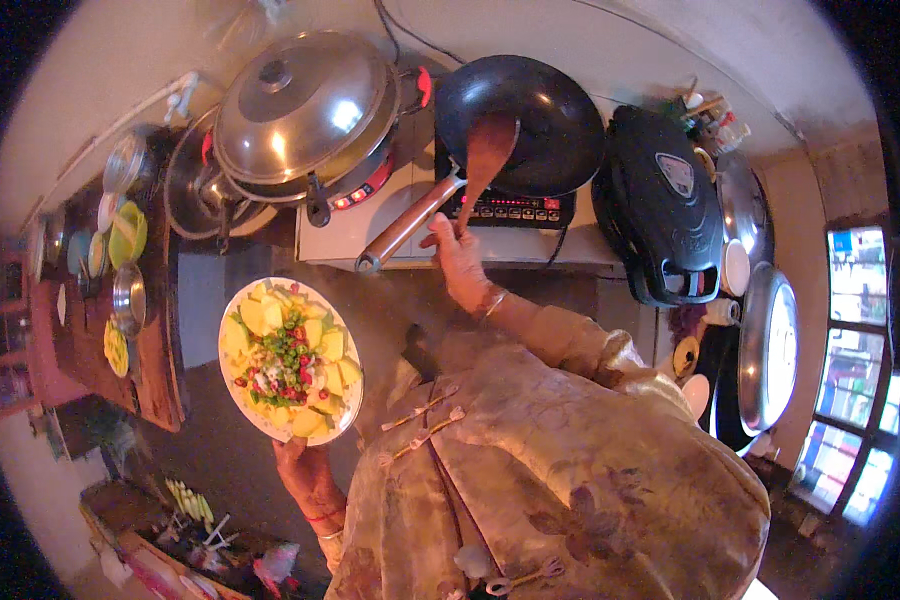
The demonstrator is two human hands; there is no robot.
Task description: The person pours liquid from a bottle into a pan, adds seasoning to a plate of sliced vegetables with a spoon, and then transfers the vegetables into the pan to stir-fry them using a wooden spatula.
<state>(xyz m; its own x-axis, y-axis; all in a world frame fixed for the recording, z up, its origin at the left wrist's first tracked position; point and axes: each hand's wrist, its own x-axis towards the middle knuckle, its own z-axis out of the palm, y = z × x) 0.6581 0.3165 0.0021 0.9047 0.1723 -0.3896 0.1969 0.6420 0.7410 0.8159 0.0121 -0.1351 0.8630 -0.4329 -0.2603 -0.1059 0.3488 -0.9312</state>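
My left hand (304, 480) holds a white plate (358, 409) by its near rim, to the left of my body. On the plate lie sliced yellow pieces, possibly potato (311, 334), around a mound of chopped red and green chillies (289, 358). My right hand (459, 262) grips the handle of a wooden spatula (489, 150), whose broad blade is over the dark wok (547, 112). This wok sits on an induction cooker (514, 208) with lit red indicators. Its wooden handle (409, 225) points down and left, beside my right hand.
A lidded steel wok (307, 112) stands on a second lit cooker, with a metal pan (187, 191) left of it. A black appliance with a handle (660, 195) is to the right, before a steel lid (769, 349). Bowls (129, 296) stand on a wooden table (157, 360) at left.
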